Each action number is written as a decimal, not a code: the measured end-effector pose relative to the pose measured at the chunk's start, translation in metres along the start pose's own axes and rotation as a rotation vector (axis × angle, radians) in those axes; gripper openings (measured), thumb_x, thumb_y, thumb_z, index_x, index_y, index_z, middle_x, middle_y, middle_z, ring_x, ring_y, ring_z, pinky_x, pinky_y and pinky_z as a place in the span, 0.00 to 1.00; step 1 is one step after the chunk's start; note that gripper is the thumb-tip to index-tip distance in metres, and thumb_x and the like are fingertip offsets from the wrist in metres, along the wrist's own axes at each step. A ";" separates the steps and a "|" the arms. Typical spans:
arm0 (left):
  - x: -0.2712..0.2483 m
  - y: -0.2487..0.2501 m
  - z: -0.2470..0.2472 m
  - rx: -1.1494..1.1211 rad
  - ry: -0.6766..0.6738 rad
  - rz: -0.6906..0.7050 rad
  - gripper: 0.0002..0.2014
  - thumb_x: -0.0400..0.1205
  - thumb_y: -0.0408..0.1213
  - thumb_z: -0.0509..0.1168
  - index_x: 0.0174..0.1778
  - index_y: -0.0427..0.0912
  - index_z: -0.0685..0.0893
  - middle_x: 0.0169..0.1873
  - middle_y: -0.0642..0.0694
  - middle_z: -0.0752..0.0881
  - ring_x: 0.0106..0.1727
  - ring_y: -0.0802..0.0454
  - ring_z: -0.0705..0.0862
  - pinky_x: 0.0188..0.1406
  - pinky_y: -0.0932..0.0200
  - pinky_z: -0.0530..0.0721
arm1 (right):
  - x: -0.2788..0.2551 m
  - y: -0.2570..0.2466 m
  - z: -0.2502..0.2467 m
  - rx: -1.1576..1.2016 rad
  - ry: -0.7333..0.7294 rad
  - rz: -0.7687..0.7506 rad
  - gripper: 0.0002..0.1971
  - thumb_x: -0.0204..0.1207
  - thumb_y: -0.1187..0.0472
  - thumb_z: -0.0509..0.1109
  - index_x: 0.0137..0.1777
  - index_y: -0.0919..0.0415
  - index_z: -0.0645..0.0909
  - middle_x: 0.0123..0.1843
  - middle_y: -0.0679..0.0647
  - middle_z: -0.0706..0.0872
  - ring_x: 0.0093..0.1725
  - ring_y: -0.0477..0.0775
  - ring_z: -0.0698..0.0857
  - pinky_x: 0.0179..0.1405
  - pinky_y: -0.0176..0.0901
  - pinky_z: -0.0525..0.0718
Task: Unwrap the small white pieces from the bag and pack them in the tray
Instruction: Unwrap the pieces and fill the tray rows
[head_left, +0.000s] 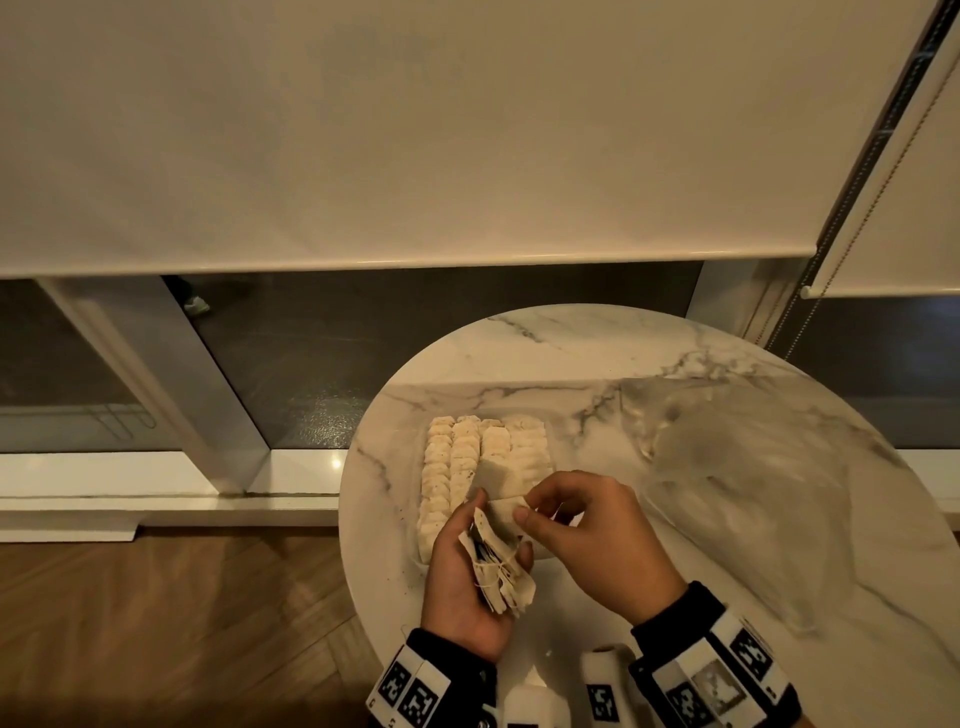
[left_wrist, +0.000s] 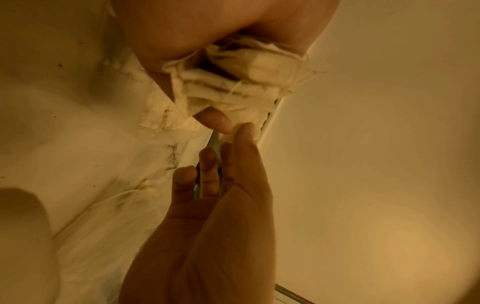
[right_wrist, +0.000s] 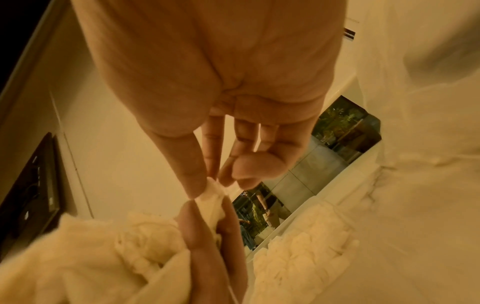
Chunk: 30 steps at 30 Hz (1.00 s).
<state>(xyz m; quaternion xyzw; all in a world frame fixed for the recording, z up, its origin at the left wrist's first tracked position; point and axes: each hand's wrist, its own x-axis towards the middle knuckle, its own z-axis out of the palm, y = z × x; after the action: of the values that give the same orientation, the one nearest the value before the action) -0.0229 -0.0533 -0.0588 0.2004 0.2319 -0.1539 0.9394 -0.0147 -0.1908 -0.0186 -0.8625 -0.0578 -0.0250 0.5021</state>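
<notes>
Bundle (head_left: 496, 564) gripped in my left hand (head_left: 464, 587); right hand (head_left: 592, 540) pinches top piece (head_left: 506, 506), tray (head_left: 423, 519) just beyond both.

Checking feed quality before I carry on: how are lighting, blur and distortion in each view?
Head view: dim, warm light; wide-angle bend at the window frame; the clear bag on the marble table is smeared, while the left hand, right hand and stack of white pieces read clearly. Left wrist view: strong yellow cast, soft focus, dark corners. Right wrist view: same cast, near pieces blurred.
</notes>
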 end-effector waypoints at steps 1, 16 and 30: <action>0.000 0.001 0.000 0.006 -0.012 0.003 0.24 0.80 0.47 0.70 0.71 0.40 0.82 0.42 0.47 0.92 0.37 0.55 0.91 0.44 0.62 0.87 | 0.000 0.000 -0.002 0.048 -0.013 0.020 0.05 0.71 0.53 0.82 0.37 0.48 0.89 0.35 0.45 0.89 0.36 0.45 0.86 0.34 0.40 0.86; 0.001 0.019 -0.009 -0.097 0.041 0.098 0.16 0.86 0.44 0.61 0.68 0.48 0.82 0.31 0.55 0.90 0.25 0.63 0.87 0.32 0.63 0.88 | 0.006 0.004 -0.012 0.923 -0.080 0.272 0.13 0.76 0.76 0.72 0.60 0.67 0.86 0.36 0.57 0.85 0.36 0.53 0.87 0.37 0.47 0.89; -0.007 0.025 -0.007 -0.177 0.021 -0.015 0.11 0.65 0.37 0.81 0.40 0.42 0.90 0.22 0.55 0.86 0.35 0.60 0.88 0.38 0.64 0.86 | 0.032 0.003 0.007 1.246 -0.092 0.434 0.15 0.72 0.68 0.74 0.59 0.63 0.87 0.46 0.58 0.87 0.39 0.55 0.86 0.32 0.41 0.85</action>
<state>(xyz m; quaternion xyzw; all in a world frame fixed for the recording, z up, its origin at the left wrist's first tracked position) -0.0220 -0.0267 -0.0529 0.1163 0.2560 -0.1378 0.9497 0.0172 -0.1836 -0.0211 -0.4029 0.0925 0.1520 0.8978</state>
